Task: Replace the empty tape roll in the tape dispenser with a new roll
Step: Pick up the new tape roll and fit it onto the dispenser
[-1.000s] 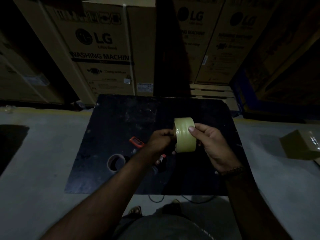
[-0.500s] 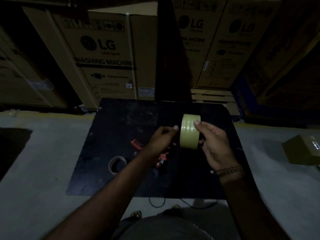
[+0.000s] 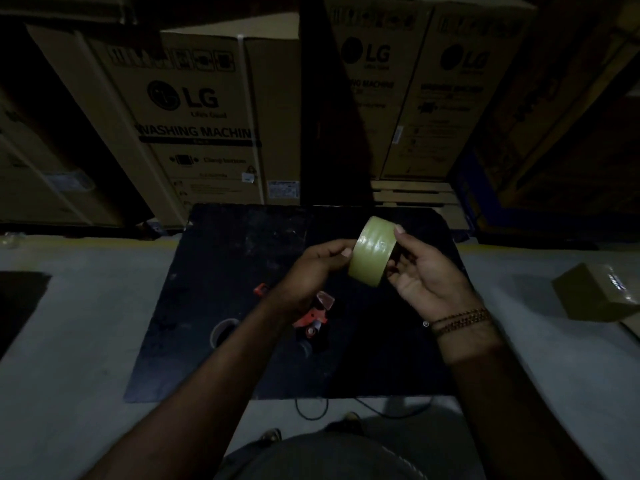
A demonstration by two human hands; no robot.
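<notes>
Already the empty brown cardboard core (image 3: 224,332) lies out on the black mat (image 3: 242,244), at seven o'clock of the red tape dispenser (image 3: 313,315). Both the left hand (image 3: 311,268) and right hand (image 3: 420,275) pinch the full yellowish tape roll (image 3: 372,256) above the mat; loading remains.

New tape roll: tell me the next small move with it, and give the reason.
Probably pick the free end loose with the left hand. The new tape roll is held in the air between both hands, the right hand steadying it, while the red dispenser lies on the black mat with the empty core beside it.
</notes>
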